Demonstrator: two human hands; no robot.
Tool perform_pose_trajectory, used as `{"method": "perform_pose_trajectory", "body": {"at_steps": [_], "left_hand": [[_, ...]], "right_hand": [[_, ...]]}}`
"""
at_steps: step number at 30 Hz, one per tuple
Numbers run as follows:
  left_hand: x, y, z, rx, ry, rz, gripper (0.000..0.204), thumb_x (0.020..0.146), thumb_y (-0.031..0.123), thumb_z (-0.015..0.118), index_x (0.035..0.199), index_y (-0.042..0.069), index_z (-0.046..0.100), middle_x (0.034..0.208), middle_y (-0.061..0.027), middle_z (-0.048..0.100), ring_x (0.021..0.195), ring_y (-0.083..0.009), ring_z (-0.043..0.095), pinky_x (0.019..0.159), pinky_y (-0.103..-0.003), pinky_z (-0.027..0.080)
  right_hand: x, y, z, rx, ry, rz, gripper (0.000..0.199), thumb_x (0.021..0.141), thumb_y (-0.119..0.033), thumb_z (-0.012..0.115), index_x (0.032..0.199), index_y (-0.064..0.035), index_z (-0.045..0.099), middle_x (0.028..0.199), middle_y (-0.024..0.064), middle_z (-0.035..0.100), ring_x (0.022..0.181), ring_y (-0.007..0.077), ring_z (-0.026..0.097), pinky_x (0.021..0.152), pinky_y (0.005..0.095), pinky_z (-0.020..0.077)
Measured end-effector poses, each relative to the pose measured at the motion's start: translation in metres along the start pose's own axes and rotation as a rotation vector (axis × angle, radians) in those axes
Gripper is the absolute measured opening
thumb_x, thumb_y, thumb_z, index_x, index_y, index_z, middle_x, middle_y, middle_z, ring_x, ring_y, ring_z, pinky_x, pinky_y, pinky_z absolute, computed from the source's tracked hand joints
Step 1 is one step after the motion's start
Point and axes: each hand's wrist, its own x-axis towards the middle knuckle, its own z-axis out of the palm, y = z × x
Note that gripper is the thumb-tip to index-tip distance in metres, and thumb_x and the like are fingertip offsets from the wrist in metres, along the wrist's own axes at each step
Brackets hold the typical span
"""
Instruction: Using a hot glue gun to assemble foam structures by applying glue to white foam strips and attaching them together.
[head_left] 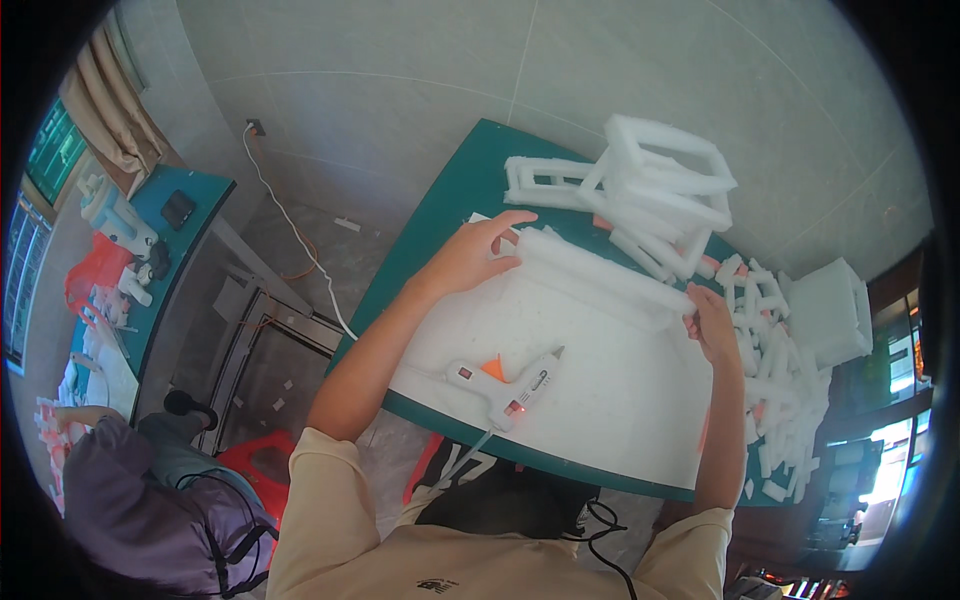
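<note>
A long white foam piece [600, 275] lies across the white sheet [590, 400] on the green table. At its left end is my left hand [470, 252], thumb and forefinger spread around the edge; the exact contact is partly hidden. My right hand [708, 318] pinches the right end between thumb and bent fingers. Nearer to me, a white hot glue gun [510, 390] with an orange trigger [494, 369] rests on the sheet. Its nozzle points to the upper right, and a small red light glows on its body.
White foam frames [660, 185] stand stacked at the table's back. Loose foam strips [770, 380] heap at the right beside a foam box [828, 310]. The green table edge [540, 465] runs in front of me. At left, another person [165, 490] sits by a second table [190, 225].
</note>
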Motion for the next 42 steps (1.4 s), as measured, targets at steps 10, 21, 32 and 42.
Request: {"method": "perform_pose_trajectory", "body": {"at_steps": [10,21,32,42], "left_hand": [[-0.002,0.002,0.0,0.031,-0.001,0.023,0.06,0.08,0.007,0.071,0.136,0.023,0.054,0.096,-0.0078,0.065,0.072,-0.0171,0.054,0.074,-0.031,0.049],[-0.003,0.001,0.001,0.102,0.021,0.059,0.06,0.08,0.008,0.072,0.134,0.027,0.056,0.096,-0.0086,0.067,0.07,-0.0193,0.054,0.073,-0.031,0.049],[-0.003,0.0,0.0,0.095,0.0,0.081,0.047,0.085,0.018,0.068,0.131,0.025,0.059,0.103,-0.0098,0.068,0.078,-0.0212,0.058,0.076,-0.033,0.049],[0.003,-0.001,0.007,-0.068,0.161,0.024,0.025,0.092,0.023,0.062,0.114,0.015,0.071,0.099,-0.0045,0.06,0.078,-0.0123,0.055,0.071,-0.026,0.047]], "right_hand": [[-0.005,-0.006,0.009,-0.121,0.066,-0.133,0.03,0.098,-0.033,0.054,0.081,-0.0084,0.057,0.056,0.0,0.052,0.042,0.0044,0.042,0.039,0.0192,0.0328],[-0.01,0.0,0.02,-0.164,0.167,-0.266,0.032,0.099,-0.031,0.053,0.078,-0.0067,0.057,0.054,0.0001,0.051,0.041,0.0044,0.042,0.038,0.0207,0.0303],[-0.013,0.002,0.022,-0.232,0.261,-0.309,0.031,0.099,-0.03,0.053,0.078,-0.0066,0.056,0.053,0.0011,0.052,0.041,0.0049,0.045,0.038,0.0216,0.0313],[-0.014,-0.004,0.025,-0.264,0.27,-0.32,0.028,0.098,-0.028,0.054,0.082,-0.0052,0.058,0.053,0.0023,0.053,0.041,0.0061,0.046,0.04,0.0226,0.0333]]}}
